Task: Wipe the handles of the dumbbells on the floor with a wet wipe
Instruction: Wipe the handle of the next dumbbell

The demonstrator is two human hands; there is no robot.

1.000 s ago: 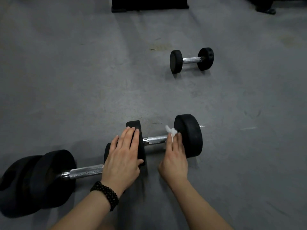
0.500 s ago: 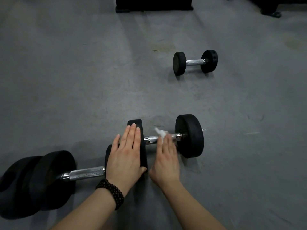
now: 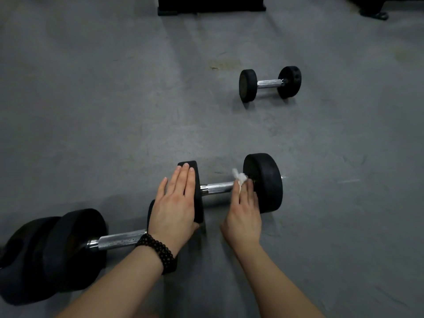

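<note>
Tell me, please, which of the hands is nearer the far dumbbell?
Right. The right hand wipes a handle below the far dumbbell; the left hand lies further left.

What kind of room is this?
Probably a gym: three black rubber-ended dumbbells with chrome handles lie on a grey scuffed floor, with dark equipment bases behind.

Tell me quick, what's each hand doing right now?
Left hand: open, fingers straight, pressing flat on the dumbbell's left weight.
Right hand: holding the wet wipe against the dumbbell handle.
</note>
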